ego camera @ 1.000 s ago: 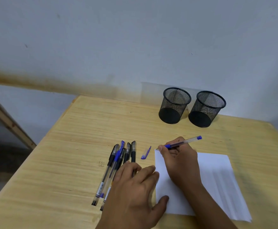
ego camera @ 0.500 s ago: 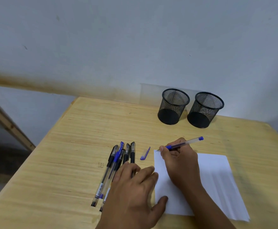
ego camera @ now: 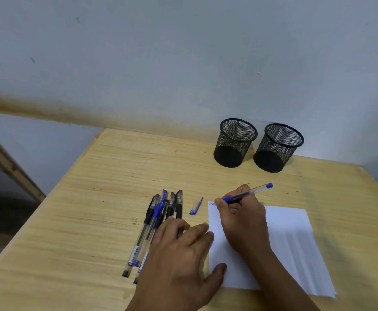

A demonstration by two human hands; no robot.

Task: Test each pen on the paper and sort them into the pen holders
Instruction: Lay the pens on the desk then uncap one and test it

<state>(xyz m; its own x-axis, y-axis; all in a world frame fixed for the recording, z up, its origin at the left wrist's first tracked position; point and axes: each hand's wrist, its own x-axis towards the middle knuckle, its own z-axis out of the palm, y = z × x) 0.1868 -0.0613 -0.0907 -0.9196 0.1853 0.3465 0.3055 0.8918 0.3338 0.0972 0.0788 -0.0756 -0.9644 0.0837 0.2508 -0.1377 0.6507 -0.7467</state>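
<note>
My right hand [ego camera: 244,218] has its grip pinched round a blue pen [ego camera: 244,195], tip down on the far left corner of the paper [ego camera: 291,232], where a small blue mark shows. The pen's long axis runs from that corner up and away to my right, its back end pointing roughly at the two mesh holders [ego camera: 235,142], which stand empty side by side at the far edge of the tabletop [ego camera: 93,198], well apart from my hand. Nothing lies between pen and holders, so I judge a forward reach by the right hand enough. My left hand [ego camera: 179,261] lies flat, fingers spread, thumb on the paper's near left edge, fingertips over the bundle of untested pens [ego camera: 158,216]. The loose blue cap [ego camera: 196,206] lies between bundle and paper.
</note>
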